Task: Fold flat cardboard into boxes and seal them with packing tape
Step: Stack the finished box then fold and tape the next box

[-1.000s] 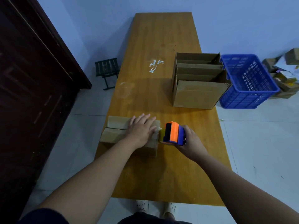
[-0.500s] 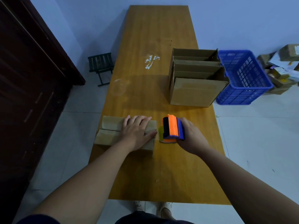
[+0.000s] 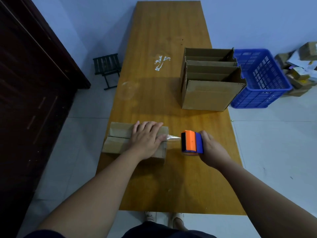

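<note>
a long wooden desk (image 3: 163, 40) is seen from above, through a camera worn on the head. at its near left edge a small cardboard box (image 3: 118, 143) lies with its flaps closed. the left hand (image 3: 147, 137) is laid flat on the box's top, fingers (image 3: 149, 125) straight and close together, the thumb pressed down at the right edge where the tape comes off. the right hand (image 3: 211, 148) is wrapped around an orange and blue tape dispenser (image 3: 192, 142), its fingers curled tight on the body. half a second ago the dispenser was held just beside the box's right end. it is now drawn off to the right, apart from the box, and a short strip of clear tape (image 3: 173, 138) is stretched between the two. from this it is judged that the run along the top seam is laid, and that tape is being pulled out past the end, to be folded down the side or torn off. the left forearm is reached in from the lower left, the right forearm from the lower right, with the dispenser's mouth turned towards the box. farther up the desk on the right, open cardboard boxes (image 3: 211, 93) are stood together, well apart from the work, and a blue basket (image 3: 260, 78) is set just beside them.
</note>
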{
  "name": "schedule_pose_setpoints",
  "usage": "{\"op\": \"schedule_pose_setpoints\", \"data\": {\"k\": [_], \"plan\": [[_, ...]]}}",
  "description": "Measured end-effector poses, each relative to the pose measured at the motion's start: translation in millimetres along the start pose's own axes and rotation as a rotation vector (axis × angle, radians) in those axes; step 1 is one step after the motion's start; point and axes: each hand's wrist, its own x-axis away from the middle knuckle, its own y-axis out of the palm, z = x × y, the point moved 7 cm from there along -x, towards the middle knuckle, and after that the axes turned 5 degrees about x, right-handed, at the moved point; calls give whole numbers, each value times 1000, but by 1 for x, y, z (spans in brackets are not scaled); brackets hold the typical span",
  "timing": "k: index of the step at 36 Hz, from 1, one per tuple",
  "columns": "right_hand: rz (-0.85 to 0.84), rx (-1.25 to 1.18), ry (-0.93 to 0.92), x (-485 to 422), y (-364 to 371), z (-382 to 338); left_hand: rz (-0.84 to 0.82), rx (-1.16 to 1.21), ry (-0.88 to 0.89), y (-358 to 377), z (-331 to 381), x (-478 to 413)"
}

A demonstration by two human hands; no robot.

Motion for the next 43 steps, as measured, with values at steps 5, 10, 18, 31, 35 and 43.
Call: {"op": "schedule_pose_setpoints", "data": {"k": [5,10,18,31,35,43], "plan": [[-49,97,63,13,7,25,8,-23,1,1,-3,-2],[-32,305,-7,10,1,10,26,-36,-3,1,-1,-2],[-124,474,10,6,-4,-8,37,-45,-12,0,0,-2],[-566,307,148,-40,-20,-37,86,-36,-2,-1,1,0],[-759,199,241,-49,-16,-42,88,-44,-11,0,1,-1],[-952,182,346,-59,-8,-52,88,-32,-5,-5,3,1]]}}
